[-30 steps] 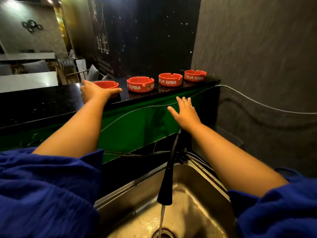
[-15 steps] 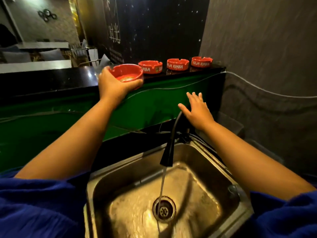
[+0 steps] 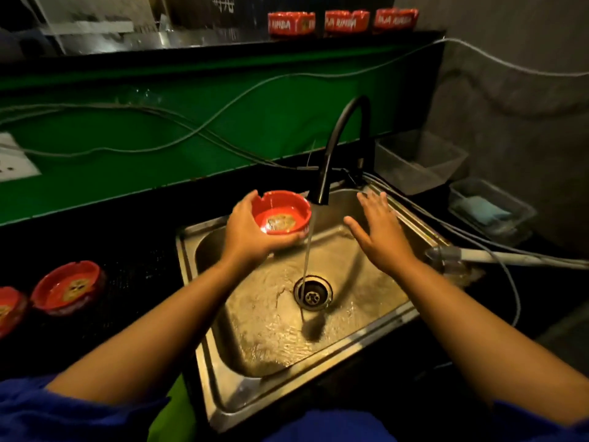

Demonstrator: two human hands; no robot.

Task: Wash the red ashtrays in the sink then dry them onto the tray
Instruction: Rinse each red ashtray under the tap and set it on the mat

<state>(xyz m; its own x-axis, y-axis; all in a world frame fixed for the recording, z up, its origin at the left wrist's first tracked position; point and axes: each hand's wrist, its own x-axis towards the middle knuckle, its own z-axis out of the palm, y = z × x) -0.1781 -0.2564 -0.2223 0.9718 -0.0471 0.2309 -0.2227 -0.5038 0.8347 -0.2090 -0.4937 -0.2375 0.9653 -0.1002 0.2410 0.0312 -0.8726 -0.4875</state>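
ashtray (image 3: 281, 217) now down from ledge to sink (image 3: 204, 339), gripped by left hand (image 3: 247, 232); right hand (image 3: 379, 232) wide, empty. advise tilting it under stream.

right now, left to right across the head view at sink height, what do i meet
cropped ashtray, counter ashtray, held ashtray in left hand, water stream, right hand, tub with blue pad

A black curved faucet (image 3: 321, 186) is rising at the worktop's (image 3: 143, 218) back edge, with water (image 3: 307, 250) running from it. Grey cables (image 3: 197, 133) are trailing across the green panel (image 3: 287, 116) behind. Two clear tubs are sitting near the back right corner: the farther tub (image 3: 417, 161) and the nearer tub (image 3: 510, 228), which is holding a blue sponge (image 3: 481, 212).
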